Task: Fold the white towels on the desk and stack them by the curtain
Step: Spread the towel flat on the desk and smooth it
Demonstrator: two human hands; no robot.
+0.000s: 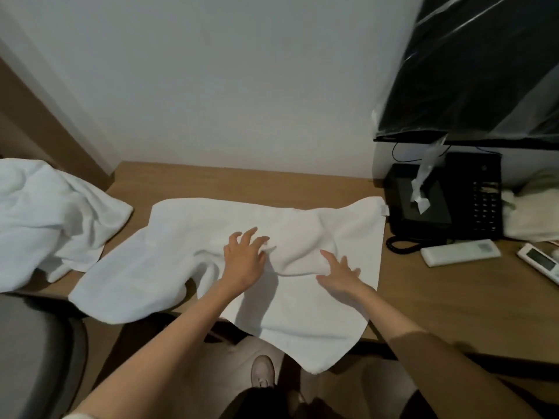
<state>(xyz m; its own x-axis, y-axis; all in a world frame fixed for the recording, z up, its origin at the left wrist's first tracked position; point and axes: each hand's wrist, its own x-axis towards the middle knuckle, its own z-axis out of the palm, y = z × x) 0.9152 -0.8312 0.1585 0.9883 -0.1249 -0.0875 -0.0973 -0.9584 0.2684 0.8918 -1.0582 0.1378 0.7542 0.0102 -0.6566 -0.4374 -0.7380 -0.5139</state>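
Observation:
A white towel (169, 246) lies spread and wrinkled across the wooden desk (453, 285), one corner hanging over the front edge. My left hand (244, 257) rests on its middle with fingers spread. My right hand (340, 275) presses flat on the towel just to the right, fingers straight. A second crumpled white towel (51, 219) lies at the desk's left end.
A black tissue box (423, 204) and a black telephone (481, 201) stand at the back right under a plastic-covered TV (472, 68). Two white remotes (459, 252) lie to the right. A grey chair (36, 352) stands at lower left. Pale cloth (532, 213) sits far right.

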